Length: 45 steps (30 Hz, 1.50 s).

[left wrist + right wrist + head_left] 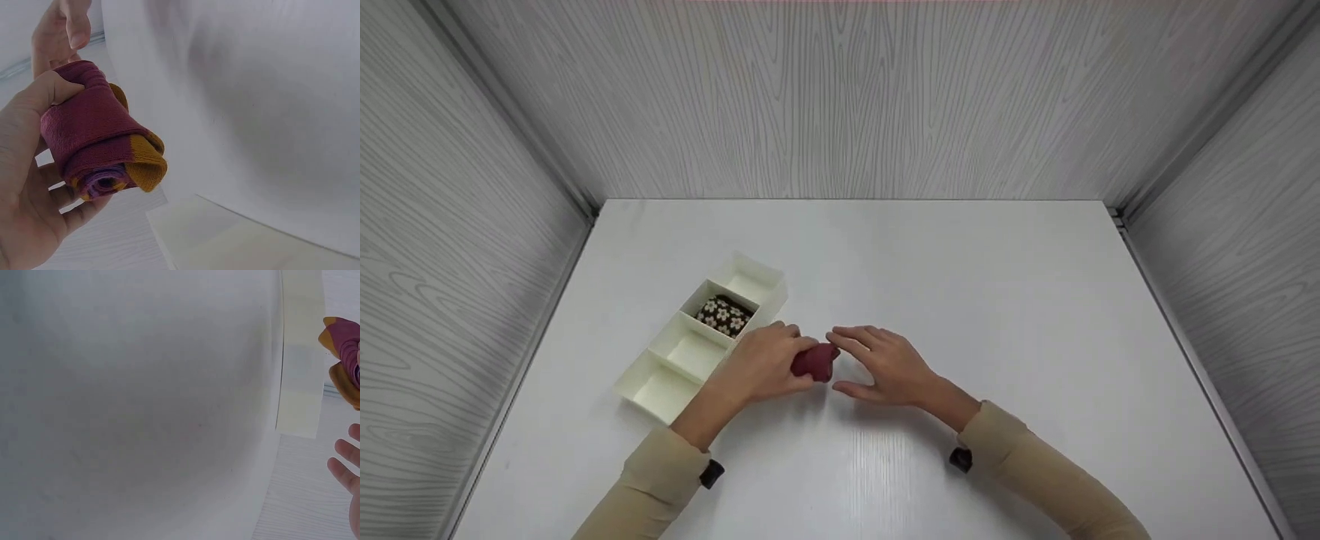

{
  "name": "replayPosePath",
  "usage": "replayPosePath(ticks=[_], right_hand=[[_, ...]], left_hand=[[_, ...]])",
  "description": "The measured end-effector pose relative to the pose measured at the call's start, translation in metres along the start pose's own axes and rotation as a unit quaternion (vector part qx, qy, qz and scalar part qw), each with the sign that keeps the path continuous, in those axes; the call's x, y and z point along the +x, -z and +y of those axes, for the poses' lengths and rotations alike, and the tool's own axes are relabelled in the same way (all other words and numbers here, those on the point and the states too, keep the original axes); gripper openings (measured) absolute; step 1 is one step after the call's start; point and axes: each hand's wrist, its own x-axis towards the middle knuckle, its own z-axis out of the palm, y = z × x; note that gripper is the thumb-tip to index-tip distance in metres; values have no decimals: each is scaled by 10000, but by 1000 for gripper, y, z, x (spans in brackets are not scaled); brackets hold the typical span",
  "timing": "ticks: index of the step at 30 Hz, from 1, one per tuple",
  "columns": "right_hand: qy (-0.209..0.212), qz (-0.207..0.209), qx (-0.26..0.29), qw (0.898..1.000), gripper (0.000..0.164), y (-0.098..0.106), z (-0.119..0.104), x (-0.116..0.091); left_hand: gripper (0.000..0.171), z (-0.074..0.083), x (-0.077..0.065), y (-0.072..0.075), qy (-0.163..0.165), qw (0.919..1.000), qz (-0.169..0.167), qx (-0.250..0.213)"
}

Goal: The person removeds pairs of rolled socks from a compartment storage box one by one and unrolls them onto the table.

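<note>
My left hand (769,362) holds a rolled maroon sock (814,362) above the table, thumb on one side and fingers behind it. In the left wrist view the rolled sock (93,126) shows mustard patches and a purple spiral at its end. Just to its right, my right hand (894,367) has its fingers loosely spread, with fingertips close to the sock. At the right edge of the right wrist view, a few fingers (346,461) show below the sock (344,343).
A white divided box (660,382) with several compartments lies slantwise at the left, partly behind the left hand. One compartment holds a folded dark flowered cloth item (724,315). Grey wood-grain panels (840,105) enclose the white table (997,300) at the back and sides.
</note>
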Motion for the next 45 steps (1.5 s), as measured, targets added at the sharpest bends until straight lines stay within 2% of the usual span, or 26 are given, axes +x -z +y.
replayPosePath(ticks=[7, 13, 25, 32, 38, 45], right_hand=[[153, 256, 71, 9995, 67, -1, 1, -4], [300, 426, 74, 9986, 60, 0, -1, -5], [271, 450, 115, 9986, 51, 2, -5, -6], [210, 464, 283, 9983, 49, 0, -6, -6], [178, 581, 214, 9979, 43, -1, -6, -4], [89, 701, 253, 9972, 38, -4, -7, -6]], left_hand=[[41, 7, 4, -11, -14, 9999, 75, -147], [43, 10, 4, -17, 9, 9998, -14, -218], [44, 14, 6, -24, -7, 9992, -20, -411], [41, 14, 4, -28, -73, 9987, 134, -490], [39, 14, 5, -30, -83, 9980, 293, -556], [39, 15, 4, -35, -247, 9966, 526, -578]])
